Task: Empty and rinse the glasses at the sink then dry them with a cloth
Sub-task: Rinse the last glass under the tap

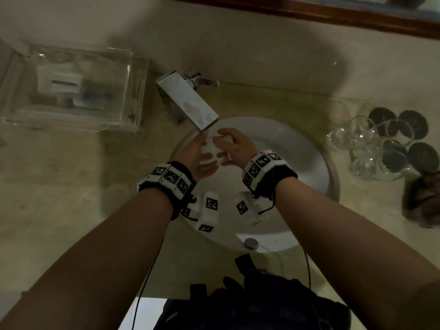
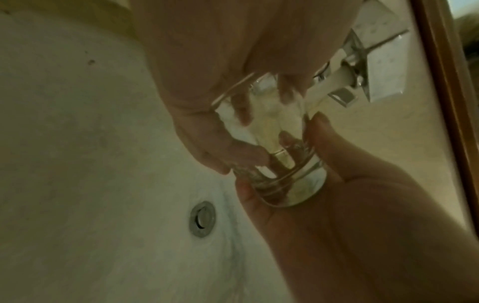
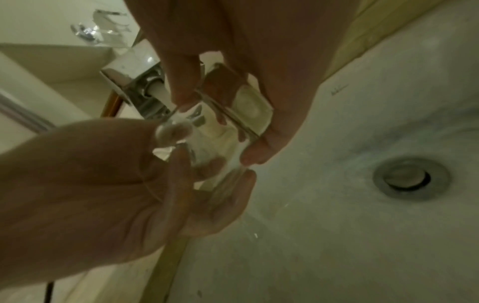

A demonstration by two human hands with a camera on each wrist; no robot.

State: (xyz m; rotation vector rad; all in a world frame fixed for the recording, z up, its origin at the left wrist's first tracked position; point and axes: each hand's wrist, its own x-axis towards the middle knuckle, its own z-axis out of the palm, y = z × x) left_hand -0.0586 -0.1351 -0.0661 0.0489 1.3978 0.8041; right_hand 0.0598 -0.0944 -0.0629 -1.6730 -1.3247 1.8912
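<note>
A clear tumbler (image 1: 215, 152) hangs tilted over the white sink basin (image 1: 309, 163), just under the square chrome faucet spout (image 1: 188, 101). My left hand (image 1: 201, 153) grips its thick base (image 2: 293, 184) between thumb and fingers. My right hand (image 1: 229, 142) pinches the rim, its fingers (image 3: 181, 164) reaching inside the glass (image 3: 215, 135) and the thumb outside. Frothy water (image 3: 173, 131) sits at the mouth, and drops fall toward the basin.
Several more clear glasses (image 1: 366, 144) stand on dark round coasters on the counter to the right, and a dark cloth (image 1: 421, 201) lies nearer me. A clear plastic box (image 1: 71, 86) sits on the left counter. The drain (image 3: 410, 178) is below the hands.
</note>
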